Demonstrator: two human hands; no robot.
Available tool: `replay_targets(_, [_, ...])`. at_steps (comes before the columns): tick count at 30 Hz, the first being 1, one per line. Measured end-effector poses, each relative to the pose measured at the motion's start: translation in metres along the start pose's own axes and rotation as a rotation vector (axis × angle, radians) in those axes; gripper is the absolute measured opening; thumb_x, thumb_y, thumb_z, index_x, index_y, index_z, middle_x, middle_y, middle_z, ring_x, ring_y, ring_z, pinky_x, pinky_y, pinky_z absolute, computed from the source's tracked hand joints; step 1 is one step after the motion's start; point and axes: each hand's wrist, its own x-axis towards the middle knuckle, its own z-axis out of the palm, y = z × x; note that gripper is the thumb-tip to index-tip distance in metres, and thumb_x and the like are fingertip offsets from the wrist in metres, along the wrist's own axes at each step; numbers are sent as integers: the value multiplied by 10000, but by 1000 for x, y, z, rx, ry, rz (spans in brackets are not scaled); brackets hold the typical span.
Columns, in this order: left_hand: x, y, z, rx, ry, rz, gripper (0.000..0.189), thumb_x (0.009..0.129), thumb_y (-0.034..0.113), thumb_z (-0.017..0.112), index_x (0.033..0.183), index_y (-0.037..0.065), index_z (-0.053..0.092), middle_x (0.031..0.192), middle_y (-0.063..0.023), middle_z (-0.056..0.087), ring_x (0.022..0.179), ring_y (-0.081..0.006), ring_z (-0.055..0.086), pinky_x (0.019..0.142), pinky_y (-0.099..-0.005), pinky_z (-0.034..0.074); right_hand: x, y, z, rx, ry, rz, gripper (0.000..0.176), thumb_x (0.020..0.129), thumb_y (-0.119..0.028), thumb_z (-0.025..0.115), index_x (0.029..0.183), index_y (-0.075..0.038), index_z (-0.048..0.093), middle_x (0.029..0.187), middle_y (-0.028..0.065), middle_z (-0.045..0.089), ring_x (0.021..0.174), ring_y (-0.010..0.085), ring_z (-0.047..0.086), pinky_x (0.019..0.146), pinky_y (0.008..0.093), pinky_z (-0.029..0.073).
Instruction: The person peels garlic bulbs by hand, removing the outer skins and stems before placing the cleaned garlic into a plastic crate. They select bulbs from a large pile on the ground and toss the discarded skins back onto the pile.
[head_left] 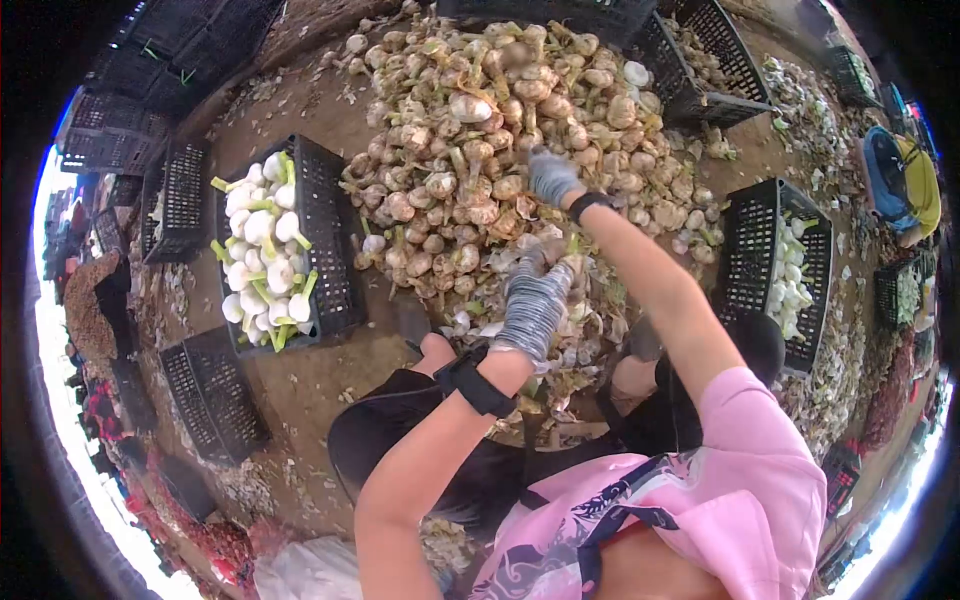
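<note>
My left hand, in a grey striped glove, is closed in front of the pile. A garlic bulb shows at its fingertips, its short green stem pointing up; the fingers hide most of it. My right hand, in a grey glove, reaches over the garlic pile, fingertips against the bulbs and smeared by motion. The heaped bulbs are brown-skinned and dirty, with cut stems. Loose peeled skins lie between my knees, below the left hand.
Left of the pile stands a black crate with clean white garlic bulbs. Another black crate with white garlic stands at the right. A further crate sits behind the pile. An upturned crate lies at lower left.
</note>
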Motion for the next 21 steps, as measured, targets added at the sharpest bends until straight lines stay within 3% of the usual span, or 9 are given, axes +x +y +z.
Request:
replay_targets(6, [7,-7,-7,56,6,45,287,834,117,535,1115,68,505,926,-39,580,677,-120,574,537,-257,496,-21,-6,-14,35,-103,219,125,729,-81,575,798,23,589,813,200,585,737,292,574,640,343,477])
replay_targets(8, [7,-2,-6,74,32,107,304,814,118,539,1101,24,500,866,-56,567,673,-115,505,611,-253,435,-33,-1,-32,403,-53,476,179,743,-126,596,850,16,572,784,165,580,699,251,559,621,325,465])
replay_targets(10, [7,0,-7,-14,-23,197,334,801,110,568,1117,26,497,878,-57,566,700,-113,496,634,-246,430,-57,2,-42,1143,78,407,414,687,-51,609,1089,-46,512,837,82,589,753,185,570,667,334,462])
replay_targets(12, [6,6,-5,-12,81,259,430,763,78,616,1161,19,465,919,-63,562,747,-119,506,679,-249,440,-83,-13,-79,1778,-48,469,307,772,-35,567,1071,-31,499,914,72,573,748,155,578,650,278,490])
replay_targets(13, [15,2,-8,-15,76,259,430,763,78,616,1161,19,465,919,-63,562,747,-119,506,679,-249,440,-93,-16,-88,1773,-45,471,307,772,-35,567,1071,-31,499,914,72,573,748,155,578,650,278,490])
replay_targets(15, [34,-9,-14,281,151,600,528,724,25,647,1201,10,422,991,-71,553,825,-129,519,746,-238,442,-111,-24,-105,1587,32,172,274,794,-73,564,1058,-22,510,905,55,580,759,147,579,660,260,501])
replay_targets(18, [17,7,-2,136,-18,612,583,708,-5,653,1226,5,387,1051,-82,542,893,-139,527,802,-241,438,-141,-68,-183,1687,-51,454,277,811,-112,568,1060,-3,512,890,46,588,760,122,572,647,248,497])
replay_targets(19, [6,16,1,-4,-81,464,505,726,-44,628,1189,12,435,1097,-75,523,953,-155,516,826,-256,445,-148,-68,-183,1584,10,397,311,836,-177,551,1077,15,503,869,32,591,767,101,565,637,242,491])
replay_targets(21, [-4,20,3,-62,-170,509,502,726,-36,629,1186,9,436,1084,-77,531,938,-146,520,820,-259,445,-160,-67,-191,1537,85,381,333,848,-209,535,1082,25,498,880,35,592,771,96,563,636,235,485])
